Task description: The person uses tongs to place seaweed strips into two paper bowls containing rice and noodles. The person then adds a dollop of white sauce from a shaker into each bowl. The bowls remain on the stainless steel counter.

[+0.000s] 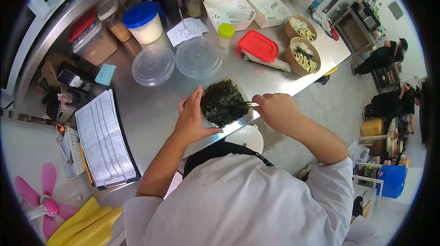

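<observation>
A clear square plastic container [248, 118] of dark shredded seaweed [223, 101] is at the counter's front edge. My left hand [191, 118] grips its left side, fingers along the far part and thumb at the near edge. From the right, my right hand [277, 112] pinches a thin metal utensil [249, 104]. The utensil's far end is buried in the seaweed, so its kind is hidden. Two brown paper bowls [294, 63] [287, 30] stand at the right with white rice and pale strips; the nearer one also has dark seaweed on top.
Two clear round lids [198, 58] [152, 66] lie beyond my hands. A red-lidded container [258, 45], a green-lidded jar [225, 35] and open white boxes [230, 13] are behind. At left are a blue-lidded tub [143, 22] and a clipboard [106, 140]. People [385, 57] stand far right.
</observation>
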Demonstrator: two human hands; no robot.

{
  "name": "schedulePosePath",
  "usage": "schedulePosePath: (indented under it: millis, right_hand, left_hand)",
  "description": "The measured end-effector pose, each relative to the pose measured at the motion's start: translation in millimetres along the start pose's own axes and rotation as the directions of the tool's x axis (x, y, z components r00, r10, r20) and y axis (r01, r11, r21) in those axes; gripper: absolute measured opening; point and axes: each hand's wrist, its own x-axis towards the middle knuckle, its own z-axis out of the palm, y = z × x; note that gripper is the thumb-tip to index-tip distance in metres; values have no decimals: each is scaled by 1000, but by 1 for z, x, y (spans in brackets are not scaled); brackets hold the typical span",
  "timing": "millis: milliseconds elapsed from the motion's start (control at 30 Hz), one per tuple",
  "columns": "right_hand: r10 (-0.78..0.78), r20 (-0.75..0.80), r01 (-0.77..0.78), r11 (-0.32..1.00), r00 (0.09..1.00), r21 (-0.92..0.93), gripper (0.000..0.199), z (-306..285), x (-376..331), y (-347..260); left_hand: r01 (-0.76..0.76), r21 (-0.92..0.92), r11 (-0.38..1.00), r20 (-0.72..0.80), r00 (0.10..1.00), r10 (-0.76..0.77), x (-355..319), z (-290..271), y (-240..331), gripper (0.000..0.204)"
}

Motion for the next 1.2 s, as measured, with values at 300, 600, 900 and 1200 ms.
schedulePosePath:
  millis: [300, 600, 900, 1200]
  right_hand:
    - [60, -90, -36, 970, 994, 242, 13, -11, -9, 16]
    - [186, 57, -156, 576, 981, 802, 18, -17, -18, 52]
    - [383, -45, -139, 439, 923, 888, 17, -50, -57, 120]
    - [576, -93, -194, 417, 812, 888, 22, -67, -62, 203]
  left_hand:
    - [-7, 29, 1000, -7, 1000, 7, 0, -1, 0, 142]
    - [22, 34, 999, 11, 1000, -22, 1, 0, -1, 143]
    - [23, 35, 999, 21, 1000, -23, 0, 1, -3, 145]
    - [5, 51, 999, 9, 1000, -5, 0, 1, -2, 145]
